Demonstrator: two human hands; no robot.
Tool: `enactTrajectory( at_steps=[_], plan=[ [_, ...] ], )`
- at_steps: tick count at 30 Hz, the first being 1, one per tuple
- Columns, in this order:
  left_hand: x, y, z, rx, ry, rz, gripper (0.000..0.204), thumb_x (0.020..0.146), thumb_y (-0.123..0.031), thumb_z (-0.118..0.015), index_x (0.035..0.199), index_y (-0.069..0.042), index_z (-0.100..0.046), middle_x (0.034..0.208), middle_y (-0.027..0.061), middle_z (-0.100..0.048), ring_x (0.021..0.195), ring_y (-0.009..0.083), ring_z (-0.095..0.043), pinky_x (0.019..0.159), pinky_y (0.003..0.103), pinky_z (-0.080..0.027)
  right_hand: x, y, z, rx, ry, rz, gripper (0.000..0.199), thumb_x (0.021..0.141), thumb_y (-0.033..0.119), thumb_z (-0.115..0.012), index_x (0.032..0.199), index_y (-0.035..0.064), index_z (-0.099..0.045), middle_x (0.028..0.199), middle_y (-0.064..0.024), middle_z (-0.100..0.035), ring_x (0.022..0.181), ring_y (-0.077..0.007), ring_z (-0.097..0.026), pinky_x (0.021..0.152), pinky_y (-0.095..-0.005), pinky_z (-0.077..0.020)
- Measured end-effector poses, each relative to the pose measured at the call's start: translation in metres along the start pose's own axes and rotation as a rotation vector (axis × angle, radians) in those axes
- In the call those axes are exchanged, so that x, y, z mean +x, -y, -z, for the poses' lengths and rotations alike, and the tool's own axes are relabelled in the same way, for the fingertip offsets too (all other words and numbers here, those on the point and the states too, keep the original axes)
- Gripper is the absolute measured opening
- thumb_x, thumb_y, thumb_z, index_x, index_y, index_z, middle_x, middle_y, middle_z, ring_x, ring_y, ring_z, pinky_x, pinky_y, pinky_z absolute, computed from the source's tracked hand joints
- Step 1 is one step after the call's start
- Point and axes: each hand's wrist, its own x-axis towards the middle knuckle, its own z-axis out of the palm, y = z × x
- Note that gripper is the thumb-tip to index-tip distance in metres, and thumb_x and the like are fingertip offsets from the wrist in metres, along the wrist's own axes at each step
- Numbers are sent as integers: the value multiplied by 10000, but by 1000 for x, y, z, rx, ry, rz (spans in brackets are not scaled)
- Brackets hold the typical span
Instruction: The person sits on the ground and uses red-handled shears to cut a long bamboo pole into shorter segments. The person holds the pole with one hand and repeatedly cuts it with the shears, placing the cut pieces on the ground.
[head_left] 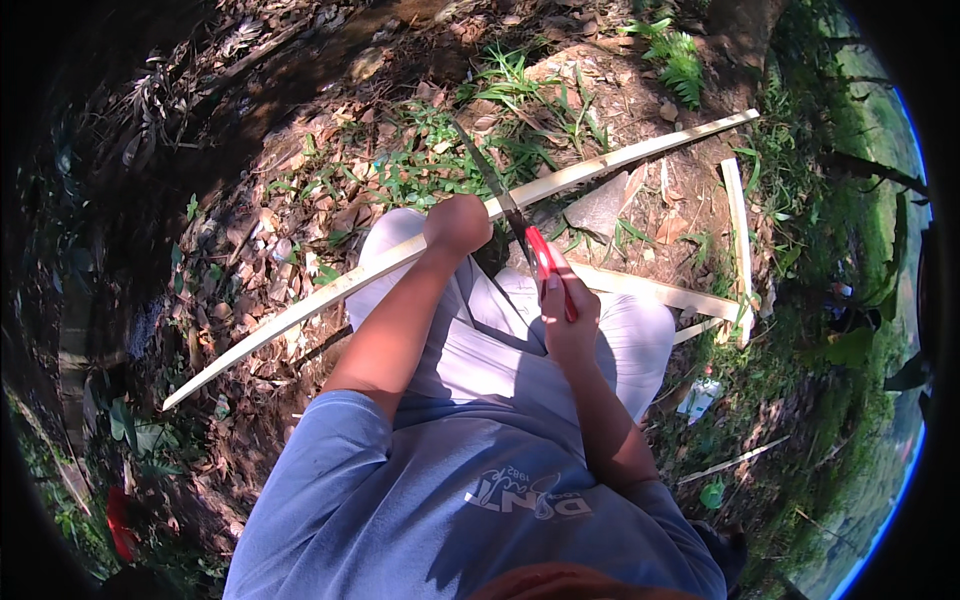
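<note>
A long pale wooden strip (620, 157) runs slantwise across my knees, its left end low and its right end far. My left hand (458, 226) is closed around this strip near its middle. In my right hand (571, 318) is the red handle of a hand saw (508, 205), with my fingers wrapped round it. The saw's dark blade crosses the strip just right of my left hand and points away to the far left. Whether the teeth have cut into the wood cannot be made out.
More pale strips lie at the right: one upright in view (738, 240) and one beside my right knee (660, 291). A flat grey stone (598, 207) sits beyond my knees. Dry leaves and green plants (430, 160) cover the ground. A white packet (698, 398) lies at the lower right.
</note>
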Motion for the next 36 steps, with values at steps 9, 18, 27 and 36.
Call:
enactTrajectory(
  at_steps=[9,18,27,36],
  plan=[
    [10,6,1,-60,38,-2,302,868,-265,-707,1018,-32,-827,1043,230,-807,1005,390,-801,911,486,-639,83,-21,-70,160,-12,-17,414,1122,129,-578,1506,-18,-619,1297,-213,-768,1161,-161,-711,993,-300,-531],
    [43,25,-10,-198,212,-85,375,823,-330,-743,854,38,-804,765,212,-769,808,359,-799,843,466,-631,-13,-39,-10,47,23,-55,440,1122,119,-574,1554,37,-597,896,-32,-680,702,-62,-545,668,-240,-479],
    [20,14,-7,-96,33,-90,321,849,-318,-732,912,-17,-826,843,183,-796,832,368,-803,842,475,-646,-120,105,107,-103,107,-282,480,1121,160,-490,1522,-91,-573,760,-22,-654,610,-50,-506,628,-243,-454],
    [-4,-6,-8,38,-132,-34,215,912,-161,-634,929,-79,-831,962,165,-820,893,364,-812,820,462,-654,-70,77,70,-111,110,-127,404,1122,129,-554,1482,-42,-628,761,-7,-622,601,-44,-487,584,-231,-412]
  ],
)
